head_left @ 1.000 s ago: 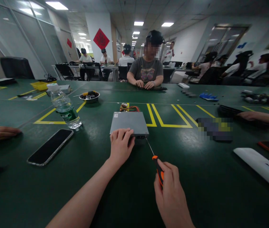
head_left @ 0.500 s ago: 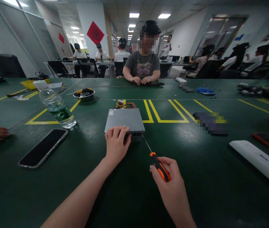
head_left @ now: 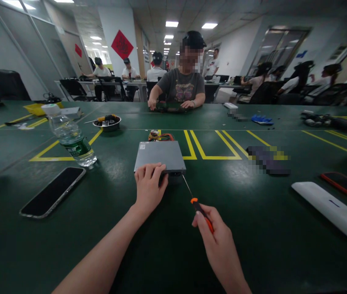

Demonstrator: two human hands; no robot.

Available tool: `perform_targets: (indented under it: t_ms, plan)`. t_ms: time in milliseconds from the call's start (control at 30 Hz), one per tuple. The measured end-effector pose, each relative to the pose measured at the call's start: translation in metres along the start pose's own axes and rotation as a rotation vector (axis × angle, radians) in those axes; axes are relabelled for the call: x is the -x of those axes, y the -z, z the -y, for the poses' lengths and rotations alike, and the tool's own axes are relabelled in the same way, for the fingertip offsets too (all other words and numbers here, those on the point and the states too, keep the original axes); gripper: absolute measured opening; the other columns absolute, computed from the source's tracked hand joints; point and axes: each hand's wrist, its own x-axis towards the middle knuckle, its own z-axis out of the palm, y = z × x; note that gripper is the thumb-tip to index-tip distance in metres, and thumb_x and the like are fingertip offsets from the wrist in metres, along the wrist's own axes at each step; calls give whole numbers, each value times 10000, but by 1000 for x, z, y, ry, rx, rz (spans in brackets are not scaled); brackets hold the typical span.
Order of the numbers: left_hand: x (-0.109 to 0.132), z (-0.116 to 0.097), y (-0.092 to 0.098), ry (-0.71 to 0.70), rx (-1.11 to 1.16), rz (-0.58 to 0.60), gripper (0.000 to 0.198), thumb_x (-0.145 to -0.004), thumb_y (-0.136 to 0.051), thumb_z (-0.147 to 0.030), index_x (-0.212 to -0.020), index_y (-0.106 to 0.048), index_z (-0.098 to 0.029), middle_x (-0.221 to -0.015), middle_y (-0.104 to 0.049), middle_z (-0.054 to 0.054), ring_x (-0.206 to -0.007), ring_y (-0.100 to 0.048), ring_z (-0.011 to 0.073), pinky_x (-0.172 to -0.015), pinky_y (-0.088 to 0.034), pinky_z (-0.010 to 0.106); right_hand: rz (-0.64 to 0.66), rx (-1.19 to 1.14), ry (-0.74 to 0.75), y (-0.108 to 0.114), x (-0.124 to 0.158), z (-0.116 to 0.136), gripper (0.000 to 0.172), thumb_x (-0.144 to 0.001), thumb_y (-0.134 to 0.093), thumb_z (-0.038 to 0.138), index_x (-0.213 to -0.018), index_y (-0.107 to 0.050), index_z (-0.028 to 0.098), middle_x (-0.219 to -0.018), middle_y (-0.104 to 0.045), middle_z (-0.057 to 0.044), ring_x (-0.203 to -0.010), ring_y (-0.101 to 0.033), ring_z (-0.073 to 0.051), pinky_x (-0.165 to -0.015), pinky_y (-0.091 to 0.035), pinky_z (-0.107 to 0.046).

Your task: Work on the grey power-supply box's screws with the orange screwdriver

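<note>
A grey metal computer power supply (head_left: 160,154) lies flat on the green table, with coloured wires (head_left: 162,136) coming out at its far side. My left hand (head_left: 149,182) grips its near edge, fingers on the top and thumb by the front face. In my right hand (head_left: 215,228) is a screwdriver (head_left: 200,207) with an orange and black handle, slanting up to the left. Its thin shaft reaches the near right corner of the power supply. Whether the tip sits in a screw is too small to tell.
A phone (head_left: 53,192) and a water bottle (head_left: 74,141) are on the left. Behind them stands a metal bowl (head_left: 108,124) holding tools. On the right lie a long white device (head_left: 329,210) and an orange-edged phone (head_left: 345,185). A person (head_left: 181,87) sits opposite.
My right hand has rolled around the handle, covering more of it, while the tip stays at the same corner. Another person's hand at far left is gone. The person opposite moved both hands apart.
</note>
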Motion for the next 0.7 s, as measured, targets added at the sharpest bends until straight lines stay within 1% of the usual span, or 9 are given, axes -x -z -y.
perform_targets:
  t_ms: [67, 100, 167, 267, 333, 400, 467, 567, 700]
  plan:
    - [0, 0, 0, -2, 2, 4, 217, -800, -550, -254, -1015, -560, -228, -1054, -583, 56, -981, -437, 244, -837, -343, 398, 64, -204, -132, -2, -2, -1, 342, -870, -381, 446, -1000, -526, 164, -678, -549, 3, -442, -465, -105, -384, -356, -219]
    - [0, 0, 0, -3, 2, 5, 215, -802, -548, -255, -1015, -559, -227, -1055, -583, 55, -983, -437, 243, -841, -342, 398, 55, -259, -161, -2, -2, -2, 337, -844, -434, 452, -1005, -517, 168, -719, -557, -2, -481, -490, -109, -403, -374, -217]
    - [0, 1, 0, -3, 4, 5, 213, -806, -542, -257, -1016, -558, -227, -1055, -584, 56, -986, -438, 243, -845, -341, 399, -38, -241, -147, -3, -2, -5, 353, -771, -556, 417, -1031, -500, 186, -843, -575, -26, -627, -562, -141, -494, -446, -233]
    - [0, 1, 0, 2, 5, -2, 211, -806, -542, -261, -1014, -559, -230, -1050, -585, 57, -982, -440, 246, -843, -341, 403, -202, -7, 51, -1, 3, -7, 299, -769, -555, 328, -1033, -501, 199, -958, -557, -64, -772, -597, -183, -615, -508, -283]
    - [0, 0, 0, 2, 6, -5, 214, -803, -545, -259, -1015, -560, -233, -1049, -584, 61, -982, -439, 248, -839, -343, 406, -269, 205, 268, 1, 7, -7, 256, -830, -473, 301, -1056, -518, 189, -964, -546, -87, -781, -606, -190, -613, -520, -290]
    - [0, 0, 0, 0, 8, -2, 219, -803, -544, -258, -1020, -559, -235, -1051, -580, 66, -984, -437, 250, -835, -345, 410, -337, 405, 477, 1, 11, -6, 287, -871, -431, 278, -1125, -517, 175, -955, -553, -104, -803, -612, -195, -619, -524, -280]
    - [0, -1, 1, -1, 10, 7, 220, -806, -538, -258, -1024, -556, -234, -1058, -577, 67, -989, -435, 251, -833, -345, 412, -382, 543, 590, -2, 13, -5, 326, -897, -408, 256, -1202, -481, 168, -933, -573, -107, -796, -622, -191, -619, -524, -270]
    - [0, -1, 1, 10, 11, 16, 220, -808, -534, -258, -1026, -552, -233, -1066, -576, 60, -993, -436, 249, -840, -344, 408, -349, 594, 566, -9, 14, -5, 330, -923, -355, 268, -1215, -461, 158, -923, -607, -114, -749, -641, -184, -575, -523, -258]
    - [0, -1, 1, 18, 6, 17, 214, -811, -531, -263, -1022, -556, -237, -1060, -581, 52, -988, -439, 247, -847, -342, 403, -279, 445, 402, -23, 14, -4, 374, -915, -339, 386, -1148, -468, 125, -934, -644, -143, -711, -662, -222, -513, -525, -293]
